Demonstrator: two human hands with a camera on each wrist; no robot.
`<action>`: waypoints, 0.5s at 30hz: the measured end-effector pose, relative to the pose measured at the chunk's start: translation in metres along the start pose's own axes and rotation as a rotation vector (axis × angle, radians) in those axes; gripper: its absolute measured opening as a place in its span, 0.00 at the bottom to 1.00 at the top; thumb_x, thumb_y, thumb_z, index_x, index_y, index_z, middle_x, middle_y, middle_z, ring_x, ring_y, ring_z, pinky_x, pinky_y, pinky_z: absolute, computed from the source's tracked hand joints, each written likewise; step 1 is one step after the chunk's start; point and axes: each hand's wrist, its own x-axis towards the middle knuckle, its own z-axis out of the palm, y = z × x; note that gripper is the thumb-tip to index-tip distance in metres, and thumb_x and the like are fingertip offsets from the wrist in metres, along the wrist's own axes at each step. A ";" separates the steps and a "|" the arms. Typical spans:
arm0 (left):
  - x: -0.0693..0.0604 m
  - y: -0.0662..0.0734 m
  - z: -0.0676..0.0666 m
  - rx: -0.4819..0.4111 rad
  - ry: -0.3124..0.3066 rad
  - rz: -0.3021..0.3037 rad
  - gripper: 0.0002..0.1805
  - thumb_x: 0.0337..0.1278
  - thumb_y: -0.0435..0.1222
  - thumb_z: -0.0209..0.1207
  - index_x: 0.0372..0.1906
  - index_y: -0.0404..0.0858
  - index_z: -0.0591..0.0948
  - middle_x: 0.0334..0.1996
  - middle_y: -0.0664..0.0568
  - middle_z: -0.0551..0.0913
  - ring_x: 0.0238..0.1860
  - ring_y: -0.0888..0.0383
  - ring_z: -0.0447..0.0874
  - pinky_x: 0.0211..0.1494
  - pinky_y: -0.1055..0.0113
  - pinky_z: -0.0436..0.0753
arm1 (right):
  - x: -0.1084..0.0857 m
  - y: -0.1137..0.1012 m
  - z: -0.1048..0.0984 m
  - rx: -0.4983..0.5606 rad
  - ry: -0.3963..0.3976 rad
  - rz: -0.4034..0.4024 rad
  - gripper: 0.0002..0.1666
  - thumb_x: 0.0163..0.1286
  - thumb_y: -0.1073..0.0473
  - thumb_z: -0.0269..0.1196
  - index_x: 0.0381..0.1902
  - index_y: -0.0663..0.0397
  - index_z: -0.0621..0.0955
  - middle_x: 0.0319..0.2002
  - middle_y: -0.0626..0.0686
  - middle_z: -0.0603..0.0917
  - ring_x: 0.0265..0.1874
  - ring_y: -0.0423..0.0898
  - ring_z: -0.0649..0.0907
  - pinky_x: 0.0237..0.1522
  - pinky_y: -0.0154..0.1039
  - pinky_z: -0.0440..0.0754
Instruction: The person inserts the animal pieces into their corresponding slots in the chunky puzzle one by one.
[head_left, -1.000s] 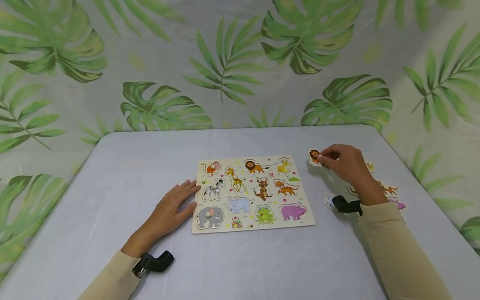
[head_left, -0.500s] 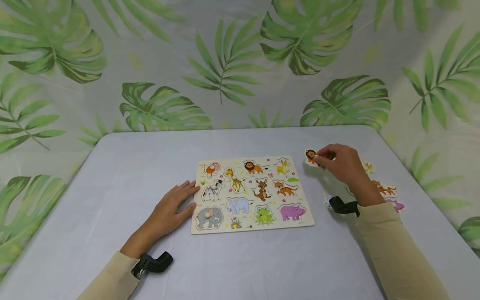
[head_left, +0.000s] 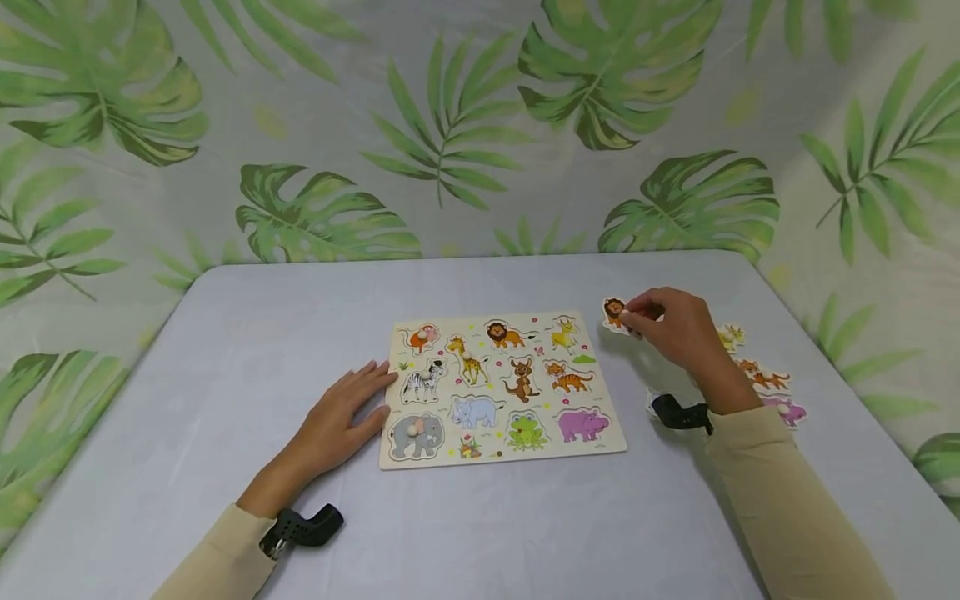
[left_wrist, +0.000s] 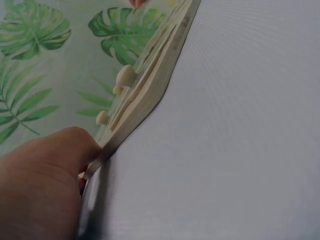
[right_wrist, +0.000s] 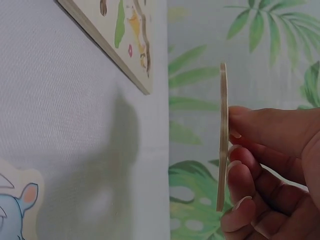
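My right hand (head_left: pixel 671 327) pinches a lion puzzle piece (head_left: pixel 613 313) above the table, just right of the board's upper right corner. Seen edge-on in the right wrist view, the lion piece (right_wrist: pixel 223 137) stands upright, with thumb and fingertips on its back-right side. A wooden animal puzzle board (head_left: pixel 501 454) lies flat in the middle of the table. Along its left edge rests my left hand (head_left: pixel 339 425), fingers spread and fairly straight, touching the rim. The left wrist view shows the thumb (left_wrist: pixel 75 145) against the board's edge (left_wrist: pixel 150 100). Knobs stand on the elephant, monkey and giraffe.
Right of the board lie loose pieces: a yellow horned animal (head_left: pixel 731 337), a tiger (head_left: pixel 765 375), a purple hippo (head_left: pixel 787 411). A blue rhino piece (right_wrist: pixel 15 210) is mostly hidden under the right wrist in the head view. A leaf-print cloth (head_left: pixel 480 125) hangs behind the table.
My right hand has moved slightly left with the lion piece, closer to the board. The left hand stays at the board's left edge.
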 end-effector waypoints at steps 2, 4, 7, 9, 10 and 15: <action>0.000 0.000 0.000 0.000 0.003 0.002 0.27 0.67 0.42 0.56 0.69 0.42 0.69 0.71 0.49 0.64 0.73 0.48 0.55 0.76 0.50 0.51 | 0.000 -0.001 0.000 -0.003 0.000 -0.001 0.13 0.67 0.52 0.65 0.39 0.58 0.85 0.30 0.54 0.84 0.30 0.51 0.80 0.30 0.42 0.73; 0.000 -0.001 0.001 0.000 0.007 0.007 0.27 0.67 0.42 0.56 0.69 0.42 0.70 0.71 0.48 0.64 0.73 0.47 0.55 0.75 0.49 0.52 | -0.001 -0.003 0.001 -0.001 -0.005 -0.005 0.14 0.67 0.52 0.65 0.39 0.58 0.85 0.31 0.54 0.84 0.30 0.50 0.80 0.29 0.42 0.73; 0.000 -0.001 0.001 -0.001 0.006 0.005 0.27 0.67 0.42 0.56 0.69 0.42 0.70 0.71 0.48 0.64 0.73 0.47 0.55 0.75 0.49 0.52 | -0.003 -0.005 0.002 0.006 -0.016 -0.018 0.15 0.67 0.52 0.64 0.40 0.58 0.85 0.32 0.55 0.84 0.31 0.51 0.80 0.29 0.43 0.73; 0.000 0.000 0.001 0.000 0.002 -0.001 0.27 0.67 0.42 0.56 0.69 0.42 0.69 0.71 0.49 0.64 0.73 0.47 0.55 0.76 0.49 0.52 | -0.003 -0.006 0.003 0.008 -0.017 -0.028 0.14 0.67 0.52 0.64 0.40 0.58 0.85 0.32 0.55 0.83 0.32 0.51 0.80 0.30 0.43 0.73; -0.001 0.000 0.001 0.000 -0.001 -0.003 0.27 0.67 0.42 0.55 0.69 0.42 0.69 0.71 0.49 0.64 0.73 0.47 0.55 0.76 0.49 0.51 | -0.002 -0.006 0.004 0.009 -0.017 -0.031 0.14 0.67 0.52 0.64 0.40 0.58 0.85 0.32 0.55 0.83 0.32 0.51 0.80 0.31 0.43 0.74; 0.001 0.001 0.000 0.004 0.000 -0.003 0.27 0.67 0.42 0.56 0.69 0.42 0.70 0.71 0.49 0.64 0.73 0.48 0.55 0.76 0.50 0.51 | 0.001 -0.007 0.006 0.011 0.001 -0.045 0.12 0.67 0.54 0.65 0.39 0.58 0.85 0.32 0.54 0.83 0.32 0.50 0.80 0.32 0.43 0.74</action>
